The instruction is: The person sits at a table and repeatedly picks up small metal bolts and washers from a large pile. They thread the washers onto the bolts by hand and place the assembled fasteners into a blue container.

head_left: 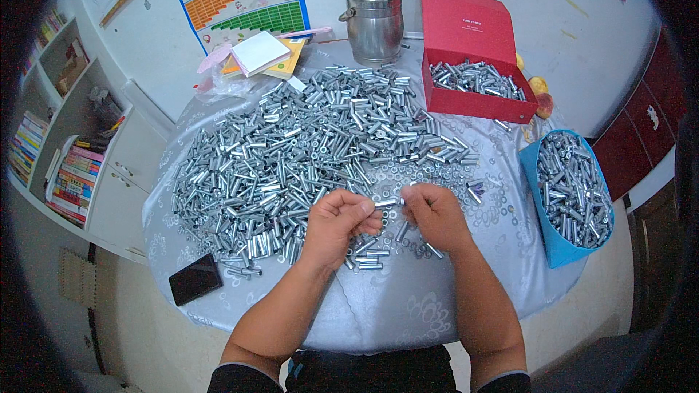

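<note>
Near the front of the table, my left hand point(338, 224) pinches a shiny metal sleeve point(384, 204) between thumb and fingers, its free end pointing right. My right hand point(435, 216) is closed at that end of the sleeve, thumb and fingers pressed together. Whatever sits in the right fingertips is too small and covered to make out. Behind and left of both hands spreads a big pile of metal sleeves point(269, 153). Many small washers point(429, 172) lie scattered just beyond my right hand. Several loose sleeves point(370, 258) rest below my left fingers.
A red open box point(480, 105) of sleeves stands at the back right, with a blue bin point(535, 196) of them nearer. At the back are a steel canister point(375, 25) and stacked notepads point(260, 53). A black phone point(195, 279) lies at the front left.
</note>
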